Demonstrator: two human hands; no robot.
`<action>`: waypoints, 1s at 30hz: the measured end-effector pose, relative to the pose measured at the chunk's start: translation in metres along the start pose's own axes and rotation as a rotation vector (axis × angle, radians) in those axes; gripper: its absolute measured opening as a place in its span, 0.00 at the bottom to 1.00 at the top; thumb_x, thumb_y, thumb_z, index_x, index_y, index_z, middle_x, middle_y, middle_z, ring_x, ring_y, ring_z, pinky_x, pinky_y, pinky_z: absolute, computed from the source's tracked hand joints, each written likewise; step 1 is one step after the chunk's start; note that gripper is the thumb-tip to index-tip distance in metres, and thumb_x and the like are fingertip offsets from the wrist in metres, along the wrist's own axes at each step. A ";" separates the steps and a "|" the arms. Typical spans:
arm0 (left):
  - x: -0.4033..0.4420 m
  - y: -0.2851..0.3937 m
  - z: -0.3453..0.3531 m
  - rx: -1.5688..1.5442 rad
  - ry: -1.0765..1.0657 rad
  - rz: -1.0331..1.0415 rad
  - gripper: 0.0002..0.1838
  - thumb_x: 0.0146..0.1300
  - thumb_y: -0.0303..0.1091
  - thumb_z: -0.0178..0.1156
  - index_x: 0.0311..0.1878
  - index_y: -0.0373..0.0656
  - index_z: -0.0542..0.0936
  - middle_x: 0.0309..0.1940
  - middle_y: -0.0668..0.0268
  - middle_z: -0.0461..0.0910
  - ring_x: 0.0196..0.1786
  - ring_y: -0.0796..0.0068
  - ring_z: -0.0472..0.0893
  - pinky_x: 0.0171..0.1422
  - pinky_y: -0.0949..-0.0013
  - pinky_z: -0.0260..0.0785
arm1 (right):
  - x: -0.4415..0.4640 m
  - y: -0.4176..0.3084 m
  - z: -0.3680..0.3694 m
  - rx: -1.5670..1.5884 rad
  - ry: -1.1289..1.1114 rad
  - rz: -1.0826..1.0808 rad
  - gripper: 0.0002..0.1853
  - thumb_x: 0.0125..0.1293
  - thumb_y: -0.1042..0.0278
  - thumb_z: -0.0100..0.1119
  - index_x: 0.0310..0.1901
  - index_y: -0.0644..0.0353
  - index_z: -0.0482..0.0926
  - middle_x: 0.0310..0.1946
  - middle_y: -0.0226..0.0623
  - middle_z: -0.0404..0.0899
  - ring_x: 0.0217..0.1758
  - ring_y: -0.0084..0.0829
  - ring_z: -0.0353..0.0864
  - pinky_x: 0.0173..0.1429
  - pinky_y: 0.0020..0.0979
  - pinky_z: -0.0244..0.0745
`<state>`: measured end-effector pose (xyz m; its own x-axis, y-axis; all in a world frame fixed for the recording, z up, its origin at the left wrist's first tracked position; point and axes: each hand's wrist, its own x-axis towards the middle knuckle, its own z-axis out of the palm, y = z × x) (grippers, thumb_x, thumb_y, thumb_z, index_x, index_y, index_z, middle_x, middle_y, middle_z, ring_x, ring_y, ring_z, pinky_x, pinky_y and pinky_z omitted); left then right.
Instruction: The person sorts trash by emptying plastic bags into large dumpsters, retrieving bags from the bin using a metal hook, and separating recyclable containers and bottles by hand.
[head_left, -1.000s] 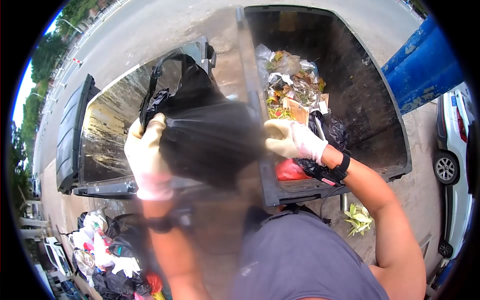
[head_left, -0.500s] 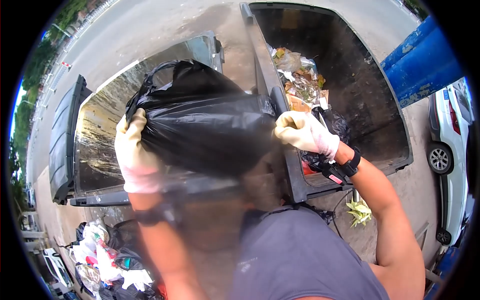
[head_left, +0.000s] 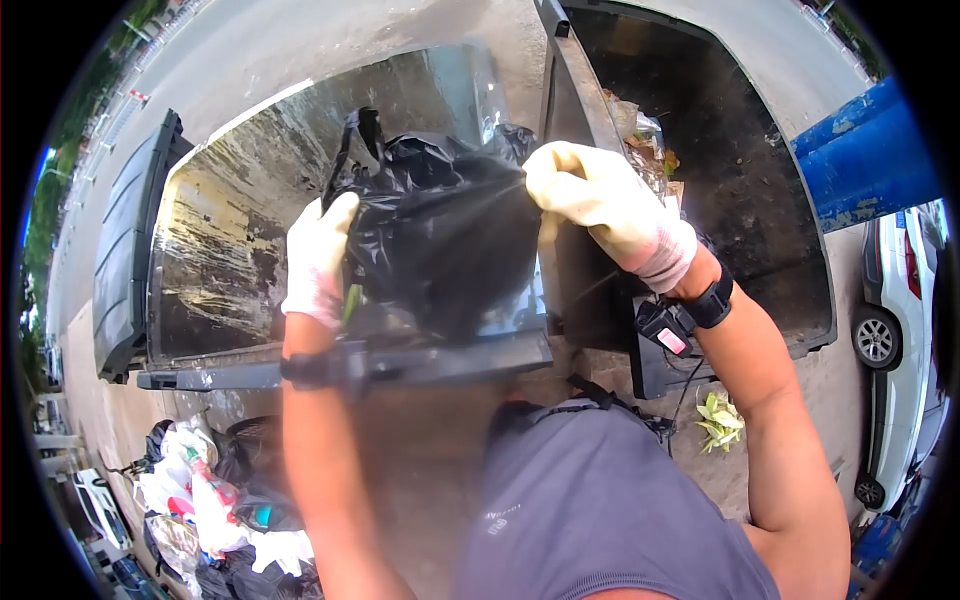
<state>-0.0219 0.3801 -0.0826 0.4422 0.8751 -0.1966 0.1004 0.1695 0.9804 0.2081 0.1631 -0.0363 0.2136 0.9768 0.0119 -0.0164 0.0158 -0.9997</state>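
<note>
A black plastic garbage bag (head_left: 440, 225) is stretched between my two gloved hands, over the left wheeled garbage bin (head_left: 225, 250). My left hand (head_left: 320, 250) is closed on the bag's left side, below a loose handle loop that sticks up. With fingers pinched, my right hand (head_left: 600, 205) pulls the bag's right edge taut beside the wall between the two bins. The lower part of the bag is blurred, and I cannot tell what is inside it. A bit of green shows by my left wrist.
The right garbage bin (head_left: 725, 180) holds mixed litter and leaves. Filled bags and loose trash (head_left: 220, 510) lie on the ground at lower left. Leafy scraps (head_left: 720, 422) lie at lower right. A blue post (head_left: 870, 155) and a parked white car (head_left: 900, 330) stand on the right.
Both hands have shifted with the bag: the left moved right, the right moved up. The bag now hangs narrower and lower over the left bin.
</note>
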 end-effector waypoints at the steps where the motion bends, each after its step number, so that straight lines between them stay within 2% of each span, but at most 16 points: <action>1: 0.008 -0.007 -0.002 0.066 -0.040 0.046 0.09 0.70 0.33 0.65 0.47 0.38 0.84 0.34 0.68 0.84 0.34 0.80 0.79 0.40 0.72 0.73 | 0.007 0.000 0.002 0.042 -0.010 -0.043 0.15 0.75 0.56 0.62 0.45 0.62 0.81 0.37 0.27 0.81 0.38 0.23 0.83 0.48 0.27 0.76; 3: 0.030 -0.024 -0.010 0.403 -0.060 0.154 0.12 0.70 0.35 0.66 0.49 0.36 0.85 0.35 0.72 0.83 0.35 0.85 0.76 0.40 0.74 0.70 | 0.019 -0.006 0.007 0.086 0.019 -0.036 0.15 0.75 0.57 0.61 0.46 0.63 0.81 0.37 0.27 0.81 0.39 0.23 0.83 0.49 0.26 0.75; 5: 0.021 -0.015 0.001 0.038 -0.127 0.087 0.13 0.71 0.38 0.66 0.48 0.37 0.85 0.34 0.74 0.82 0.34 0.85 0.74 0.40 0.73 0.69 | 0.031 0.002 0.008 0.132 0.004 -0.080 0.14 0.76 0.58 0.60 0.47 0.63 0.81 0.38 0.28 0.81 0.39 0.22 0.81 0.49 0.26 0.76; 7: 0.022 -0.013 0.004 0.184 -0.153 0.187 0.15 0.72 0.41 0.65 0.48 0.37 0.85 0.34 0.73 0.83 0.36 0.84 0.75 0.42 0.72 0.70 | 0.040 0.015 0.014 0.191 0.007 -0.039 0.13 0.77 0.59 0.59 0.47 0.63 0.80 0.37 0.28 0.80 0.39 0.21 0.80 0.49 0.26 0.76; 11: 0.011 -0.005 -0.002 0.513 -0.530 0.205 0.22 0.74 0.44 0.63 0.58 0.35 0.82 0.50 0.60 0.84 0.51 0.70 0.82 0.58 0.64 0.74 | 0.061 0.042 0.028 0.303 0.025 0.051 0.12 0.77 0.61 0.60 0.46 0.62 0.81 0.34 0.27 0.78 0.38 0.19 0.78 0.46 0.24 0.74; 12: 0.007 -0.003 -0.006 0.377 -0.657 0.100 0.26 0.72 0.46 0.63 0.63 0.35 0.80 0.55 0.53 0.84 0.55 0.60 0.83 0.62 0.59 0.75 | 0.066 0.045 0.029 0.263 0.003 0.053 0.11 0.77 0.61 0.61 0.46 0.62 0.81 0.33 0.26 0.78 0.37 0.19 0.78 0.45 0.24 0.73; 13: 0.011 -0.013 -0.002 0.701 -0.546 0.239 0.34 0.68 0.53 0.64 0.66 0.34 0.77 0.58 0.47 0.83 0.58 0.51 0.83 0.65 0.55 0.74 | 0.070 0.048 0.031 0.224 -0.017 0.057 0.11 0.77 0.61 0.61 0.46 0.61 0.81 0.32 0.26 0.79 0.37 0.18 0.77 0.45 0.24 0.73; 15: 0.008 -0.017 -0.010 0.983 -0.491 0.249 0.26 0.66 0.48 0.66 0.60 0.38 0.81 0.48 0.49 0.87 0.47 0.52 0.86 0.56 0.56 0.76 | 0.079 0.050 0.041 0.160 0.023 0.033 0.13 0.76 0.57 0.62 0.46 0.59 0.82 0.32 0.26 0.79 0.36 0.18 0.77 0.44 0.23 0.72; 16: 0.003 0.005 -0.006 0.916 -0.553 0.188 0.31 0.61 0.48 0.68 0.63 0.39 0.80 0.51 0.47 0.86 0.53 0.48 0.86 0.60 0.56 0.76 | 0.083 0.048 0.042 0.099 0.013 0.026 0.13 0.76 0.56 0.62 0.46 0.59 0.82 0.32 0.26 0.79 0.36 0.18 0.77 0.43 0.23 0.72; 17: -0.001 0.006 -0.009 0.974 -0.457 0.315 0.32 0.61 0.49 0.69 0.64 0.39 0.80 0.53 0.46 0.86 0.56 0.50 0.86 0.63 0.58 0.76 | 0.088 0.048 0.046 0.037 0.000 0.019 0.14 0.76 0.55 0.62 0.46 0.59 0.82 0.32 0.26 0.79 0.36 0.18 0.77 0.43 0.23 0.72; 18: 0.000 0.003 -0.014 0.997 -0.450 0.630 0.32 0.61 0.49 0.69 0.64 0.38 0.80 0.53 0.46 0.86 0.57 0.50 0.86 0.64 0.59 0.76 | 0.089 0.052 0.053 0.210 0.024 0.061 0.15 0.75 0.53 0.63 0.45 0.59 0.82 0.32 0.27 0.79 0.36 0.18 0.77 0.43 0.23 0.72; 20: 0.001 0.009 -0.003 0.815 -0.350 0.672 0.30 0.61 0.49 0.69 0.59 0.35 0.81 0.46 0.44 0.86 0.52 0.52 0.87 0.59 0.60 0.78 | 0.097 0.051 0.056 0.135 -0.018 0.057 0.15 0.74 0.55 0.63 0.45 0.60 0.82 0.33 0.28 0.80 0.37 0.19 0.78 0.43 0.23 0.73; 23: 0.005 0.030 0.024 0.905 -0.468 0.275 0.26 0.62 0.49 0.69 0.51 0.34 0.82 0.35 0.46 0.85 0.42 0.53 0.88 0.50 0.59 0.78 | 0.109 0.057 0.054 -0.071 -0.081 -0.101 0.14 0.74 0.57 0.62 0.44 0.61 0.82 0.33 0.29 0.80 0.37 0.20 0.80 0.44 0.24 0.75; 24: 0.016 0.012 0.022 0.904 -0.427 0.342 0.21 0.65 0.47 0.66 0.44 0.34 0.82 0.29 0.48 0.82 0.34 0.53 0.86 0.43 0.59 0.76 | 0.112 0.058 0.052 -0.157 -0.098 -0.182 0.13 0.74 0.58 0.61 0.44 0.62 0.82 0.33 0.29 0.80 0.37 0.20 0.80 0.44 0.25 0.75; 26: 0.020 0.007 0.015 0.928 -0.453 0.521 0.19 0.66 0.45 0.65 0.43 0.35 0.83 0.29 0.49 0.83 0.34 0.54 0.86 0.42 0.60 0.75 | 0.115 0.049 0.056 -0.010 -0.042 -0.046 0.12 0.74 0.61 0.60 0.43 0.63 0.82 0.33 0.29 0.81 0.37 0.20 0.81 0.45 0.25 0.76; 30: 0.024 0.001 0.007 0.843 -0.379 0.441 0.14 0.67 0.39 0.63 0.44 0.37 0.86 0.28 0.54 0.84 0.30 0.67 0.84 0.40 0.65 0.75 | 0.120 0.035 0.066 0.026 0.022 0.083 0.12 0.72 0.62 0.62 0.40 0.64 0.83 0.31 0.29 0.83 0.36 0.19 0.82 0.43 0.25 0.77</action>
<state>-0.0046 0.3983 -0.0869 0.8295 0.5567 0.0447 0.3901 -0.6349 0.6668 0.1685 0.2953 -0.0687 0.2322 0.9701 -0.0712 -0.0604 -0.0587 -0.9964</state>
